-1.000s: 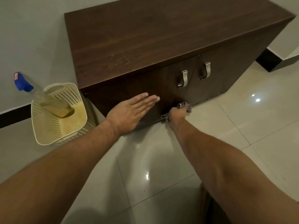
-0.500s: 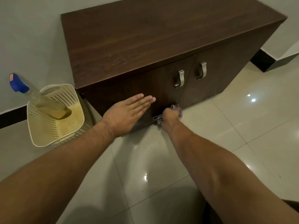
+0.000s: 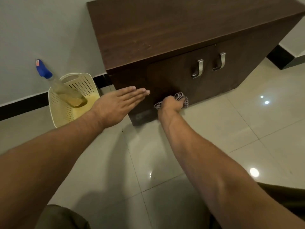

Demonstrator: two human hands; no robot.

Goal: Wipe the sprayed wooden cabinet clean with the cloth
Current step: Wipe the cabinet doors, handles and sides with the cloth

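Against the pale wall (image 3: 41, 30) stands the dark wooden cabinet (image 3: 165, 30), seen from above, its broad top showing grain and a few faint light specks near the front edge. Two doors make up its front, each with a curved metal handle, the left handle (image 3: 198, 69) and the right handle (image 3: 220, 61) close together on either side of the centre seam. Low on the left door, just above the glossy tiled floor (image 3: 214, 129), the right hand (image 3: 171, 104) has its fingers curled around a bunched cloth (image 3: 180, 96) with a grey and white pattern, holding it against the wood; folds of the cloth stick out above the knuckles and to the left of the wrist. The left hand (image 3: 115, 104) is flat, fingers straight and held together, palm down, with its fingertips in front of the lower left part of the cabinet front; whether they touch the wood cannot be told. Both bare forearms reach in from the bottom of the view. To the left of the cabinet, on the floor beside the black skirting (image 3: 19, 106), sits a cream perforated plastic basket (image 3: 56, 103), and a spray bottle (image 3: 64, 90) with a blue trigger head and yellowish liquid leans tilted inside it. Olive fabric on the person's knees (image 3: 62, 217) shows at the lower edge.
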